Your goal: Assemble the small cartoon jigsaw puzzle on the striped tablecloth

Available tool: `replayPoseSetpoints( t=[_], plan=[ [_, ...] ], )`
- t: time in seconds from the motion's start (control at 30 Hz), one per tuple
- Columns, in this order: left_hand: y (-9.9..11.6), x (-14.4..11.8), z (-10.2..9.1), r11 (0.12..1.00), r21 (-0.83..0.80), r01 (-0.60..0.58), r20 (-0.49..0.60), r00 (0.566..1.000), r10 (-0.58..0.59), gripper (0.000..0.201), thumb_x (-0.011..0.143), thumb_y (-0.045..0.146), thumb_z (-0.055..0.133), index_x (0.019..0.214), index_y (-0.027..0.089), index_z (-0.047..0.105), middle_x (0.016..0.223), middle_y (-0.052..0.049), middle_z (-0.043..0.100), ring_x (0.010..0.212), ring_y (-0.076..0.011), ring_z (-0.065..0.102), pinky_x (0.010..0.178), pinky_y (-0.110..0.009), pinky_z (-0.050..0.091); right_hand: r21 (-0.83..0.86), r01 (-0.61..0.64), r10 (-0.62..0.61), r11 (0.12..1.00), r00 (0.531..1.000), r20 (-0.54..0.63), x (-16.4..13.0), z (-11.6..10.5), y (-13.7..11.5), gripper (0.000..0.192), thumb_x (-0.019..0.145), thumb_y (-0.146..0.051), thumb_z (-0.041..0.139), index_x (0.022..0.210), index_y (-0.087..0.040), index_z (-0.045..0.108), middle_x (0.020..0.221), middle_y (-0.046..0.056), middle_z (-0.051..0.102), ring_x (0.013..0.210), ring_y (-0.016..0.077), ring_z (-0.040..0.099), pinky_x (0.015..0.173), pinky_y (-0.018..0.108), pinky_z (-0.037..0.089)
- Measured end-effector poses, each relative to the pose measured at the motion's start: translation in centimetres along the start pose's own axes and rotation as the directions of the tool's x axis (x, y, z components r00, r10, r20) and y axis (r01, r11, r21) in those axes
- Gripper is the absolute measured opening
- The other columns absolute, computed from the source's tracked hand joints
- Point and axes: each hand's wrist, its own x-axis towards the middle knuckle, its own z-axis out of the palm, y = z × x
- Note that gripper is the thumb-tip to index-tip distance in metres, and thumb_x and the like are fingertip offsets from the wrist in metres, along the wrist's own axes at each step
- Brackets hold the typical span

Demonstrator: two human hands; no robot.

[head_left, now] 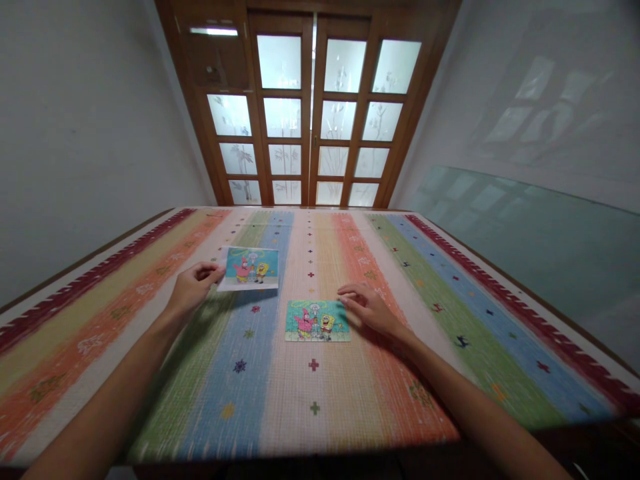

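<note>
A small cartoon jigsaw puzzle (pixel 317 321) lies flat on the striped tablecloth (pixel 310 393) near the table's middle. My right hand (pixel 367 308) rests on the cloth with its fingertips touching the puzzle's right edge. To the left, my left hand (pixel 193 285) pinches the left edge of a printed picture card (pixel 249 268) showing the same cartoon scene. The card is lifted slightly off the cloth and casts a shadow under it.
The table fills the view, covered by a cloth with coloured stripes and small crosses. A wooden door with frosted glass panes (pixel 313 120) stands beyond the far edge. A glass sheet (pixel 540 247) leans on the right wall.
</note>
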Motion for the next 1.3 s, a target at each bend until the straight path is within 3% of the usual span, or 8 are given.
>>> replayPoseSetpoints(
  t=[0.13, 0.27, 0.47, 0.63, 0.87, 1.1, 1.2, 1.3],
  plan=[
    [1.2, 0.1, 4.2, 0.984, -0.176, 0.009, 0.134, 0.991, 0.015, 0.048, 0.054, 0.058, 0.086, 0.073, 0.018, 0.066, 0.068, -0.003, 0.068, 0.067, -0.0194, 0.063, 0.058, -0.026, 0.046, 0.017, -0.037, 0.037, 0.999, 0.999, 0.008, 1.2, 0.2, 0.3, 0.019, 0.094, -0.04, 0.064, 0.101, -0.025, 0.074, 0.105, 0.009, 0.075, 0.096, 0.0246, 0.068, 0.086, 0.042, 0.054],
    [1.9, -0.3, 7.9, 0.974, -0.226, 0.017, 0.2, 0.979, 0.029, 0.056, 0.051, 0.065, 0.085, 0.074, 0.018, 0.066, 0.067, -0.003, 0.067, 0.067, -0.0186, 0.063, 0.06, -0.026, 0.046, 0.061, -0.107, 0.107, 0.992, 0.994, 0.006, 2.7, 0.3, 0.9, 0.024, 0.096, -0.041, 0.06, 0.1, -0.022, 0.074, 0.101, 0.011, 0.076, 0.088, 0.0233, 0.071, 0.077, 0.038, 0.056],
    [1.5, -1.2, 11.2, 0.969, -0.244, 0.026, 0.261, 0.965, 0.04, 0.057, 0.051, 0.067, 0.084, 0.074, 0.018, 0.066, 0.069, -0.003, 0.068, 0.067, -0.0189, 0.063, 0.062, -0.028, 0.047, 0.101, -0.122, 0.128, 0.987, 0.991, -0.05, 4.1, 0.6, 1.6, 0.026, 0.097, -0.043, 0.059, 0.097, -0.022, 0.075, 0.099, 0.011, 0.076, 0.079, 0.0225, 0.07, 0.07, 0.037, 0.056],
    [0.6, -1.8, 12.4, 0.97, -0.239, 0.032, 0.299, 0.953, 0.042, 0.052, 0.055, 0.064, 0.083, 0.075, 0.017, 0.069, 0.077, -0.006, 0.072, 0.073, -0.0203, 0.066, 0.069, -0.029, 0.05, 0.122, -0.097, 0.112, 0.988, 0.986, -0.126, 3.5, 0.9, 1.2, 0.026, 0.093, -0.046, 0.062, 0.092, -0.023, 0.075, 0.09, 0.008, 0.075, 0.071, 0.0196, 0.063, 0.063, 0.033, 0.051],
    [-0.3, -2.8, 13.4, 0.971, -0.235, 0.054, 0.369, 0.929, 0.037, 0.047, 0.058, 0.06, 0.082, 0.074, 0.018, 0.069, 0.077, -0.007, 0.073, 0.073, -0.0207, 0.067, 0.07, -0.031, 0.052, 0.068, -0.104, 0.116, 0.992, 0.974, -0.193, 2.9, 0.9, 0.9, 0.019, 0.084, -0.04, 0.068, 0.089, -0.024, 0.077, 0.084, 0.005, 0.072, 0.072, 0.0191, 0.058, 0.066, 0.032, 0.047],
    [-0.9, -3.3, 13.7, 0.974, -0.225, 0.04, 0.392, 0.919, 0.052, 0.043, 0.062, 0.056, 0.08, 0.079, 0.018, 0.067, 0.078, -0.006, 0.073, 0.071, -0.0207, 0.066, 0.069, -0.032, 0.051, 0.074, -0.155, 0.165, 0.985, 0.975, -0.152, 2.8, 0.5, 1.4, 0.023, 0.082, -0.036, 0.067, 0.093, -0.021, 0.08, 0.069, 0.002, 0.068, 0.059, 0.0159, 0.052, 0.059, 0.03, 0.045],
    [-1.3, -3.3, 13.4, 0.981, -0.194, -0.011, 0.381, 0.92, 0.086, 0.043, 0.065, 0.053, 0.077, 0.087, 0.018, 0.065, 0.074, -0.004, 0.071, 0.068, -0.0198, 0.064, 0.068, -0.031, 0.049, 0.057, -0.146, 0.153, 0.988, 0.973, -0.171, 2.8, 0.8, 1.3, 0.025, 0.083, -0.036, 0.067, 0.097, -0.021, 0.08, 0.076, 0.005, 0.071, 0.063, 0.0171, 0.055, 0.061, 0.031, 0.047],
    [-1.4, -3.3, 12.9, 0.984, -0.115, -0.135, 0.352, 0.921, 0.167, 0.036, 0.072, 0.047, 0.073, 0.092, 0.019, 0.062, 0.08, -0.004, 0.072, 0.073, -0.0204, 0.066, 0.072, -0.032, 0.05, 0.022, -0.128, 0.13, 0.992, 0.976, -0.173, 2.9, 1.0, 1.1, 0.025, 0.084, -0.035, 0.066, 0.101, -0.022, 0.08, 0.088, 0.008, 0.075, 0.072, 0.0199, 0.061, 0.07, 0.034, 0.051]
  ],
)
